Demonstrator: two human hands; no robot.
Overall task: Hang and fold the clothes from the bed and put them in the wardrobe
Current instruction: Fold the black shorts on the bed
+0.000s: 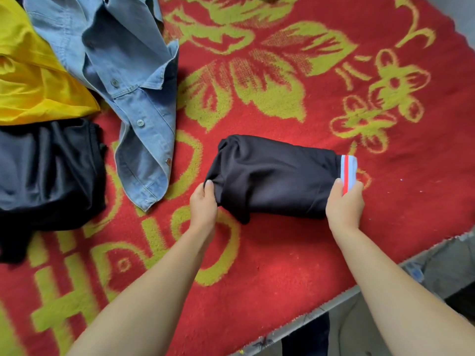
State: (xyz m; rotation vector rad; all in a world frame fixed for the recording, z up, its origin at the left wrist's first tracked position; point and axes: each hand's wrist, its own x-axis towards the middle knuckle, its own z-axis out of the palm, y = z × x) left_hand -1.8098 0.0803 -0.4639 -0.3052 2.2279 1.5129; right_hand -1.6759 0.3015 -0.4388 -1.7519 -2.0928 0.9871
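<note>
We hold the folded dark garment [276, 178] on the red blanket [282, 253] between our hands: left hand [204, 202] pinches its left end, right hand [345, 201] grips its striped cuff [347, 167]. A denim shirt [123, 80] lies beyond our left hand.

The blanket [270, 253] is red with yellow-green flowers and leaves. The folded cloth [277, 178] is black, with a light blue and red striped band. The shirt [123, 73] is light blue denim. Another cloth [30, 80] is yellow, and the pile [46, 173] is black.

folded black garment [277, 178], denim shirt [133, 80] beside
</note>
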